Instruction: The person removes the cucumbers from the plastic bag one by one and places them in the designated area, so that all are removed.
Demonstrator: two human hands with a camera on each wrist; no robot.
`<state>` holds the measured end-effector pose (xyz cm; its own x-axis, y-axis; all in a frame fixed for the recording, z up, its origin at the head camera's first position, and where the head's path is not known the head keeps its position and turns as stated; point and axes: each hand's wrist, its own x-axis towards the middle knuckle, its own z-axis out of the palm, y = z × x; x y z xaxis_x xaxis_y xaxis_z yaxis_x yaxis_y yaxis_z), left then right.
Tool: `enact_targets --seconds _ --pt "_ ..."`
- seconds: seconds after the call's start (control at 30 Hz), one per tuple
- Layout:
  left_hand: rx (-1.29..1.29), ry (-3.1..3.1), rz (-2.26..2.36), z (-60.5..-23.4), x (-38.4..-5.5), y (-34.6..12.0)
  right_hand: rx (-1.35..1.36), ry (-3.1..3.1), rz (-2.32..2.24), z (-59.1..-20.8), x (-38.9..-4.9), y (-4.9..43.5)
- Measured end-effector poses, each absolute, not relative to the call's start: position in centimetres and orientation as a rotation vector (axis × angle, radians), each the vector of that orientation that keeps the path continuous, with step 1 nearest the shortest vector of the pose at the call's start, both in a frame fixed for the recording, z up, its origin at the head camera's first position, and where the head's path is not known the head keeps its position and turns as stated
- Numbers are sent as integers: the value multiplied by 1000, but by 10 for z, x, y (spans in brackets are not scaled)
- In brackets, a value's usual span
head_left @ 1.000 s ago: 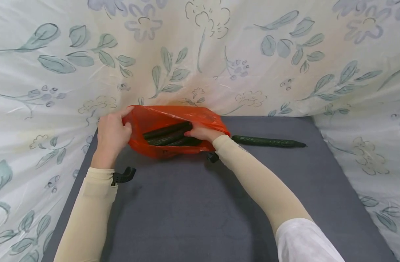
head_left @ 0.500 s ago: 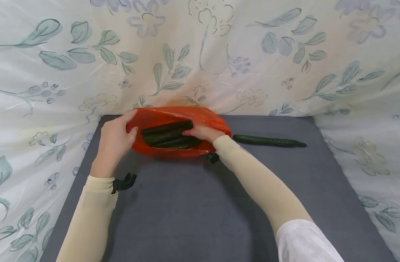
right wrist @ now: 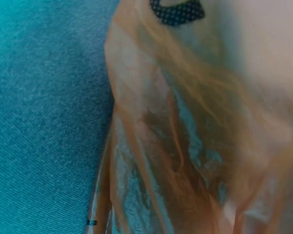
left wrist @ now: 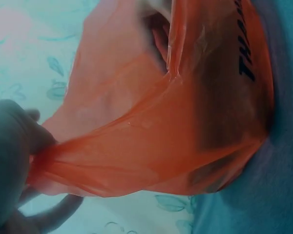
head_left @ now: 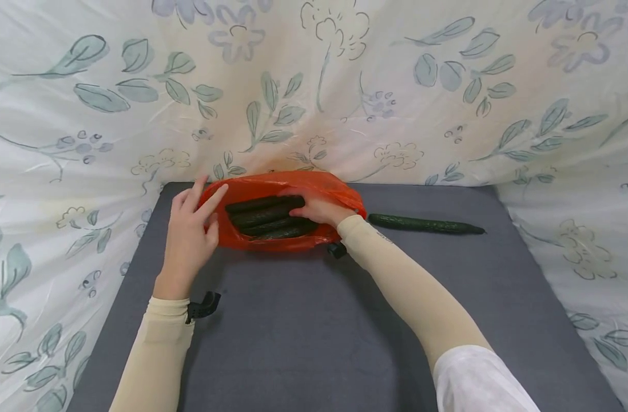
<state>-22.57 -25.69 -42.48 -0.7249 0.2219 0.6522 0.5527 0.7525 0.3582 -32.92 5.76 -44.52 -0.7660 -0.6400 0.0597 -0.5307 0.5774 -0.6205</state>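
Observation:
A red plastic bag [head_left: 273, 245] lies on its side at the back of the table, its mouth facing me. Several dark green cucumbers [head_left: 259, 217] lie side by side inside it. My left hand [head_left: 190, 240] is at the left edge of the mouth, index and middle fingers stretched out. In the left wrist view the film of the bag [left wrist: 136, 161] gathers to a point pinched in that hand. My right hand [head_left: 319, 207] reaches into the bag, thumb and fingers around the right end of a cucumber. Bag film [right wrist: 151, 146] covers much of the right wrist view.
One more cucumber [head_left: 427, 224] lies on the grey table cover [head_left: 293, 332], just right of the bag. Floral cloth [head_left: 345, 86] hangs behind the table and along both sides.
My left hand has shifted slightly right and towards me, its fingers spreading at the bag's edge. The bag's mouth sits lower, showing more of the cucumbers. My right hand stays inside.

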Motion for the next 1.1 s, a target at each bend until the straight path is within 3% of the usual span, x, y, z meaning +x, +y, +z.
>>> enact_targets --seconds 1.1 --pt "-585 -2367 -861 -432 -222 -249 -1044 2652 -891 -460 -330 48"
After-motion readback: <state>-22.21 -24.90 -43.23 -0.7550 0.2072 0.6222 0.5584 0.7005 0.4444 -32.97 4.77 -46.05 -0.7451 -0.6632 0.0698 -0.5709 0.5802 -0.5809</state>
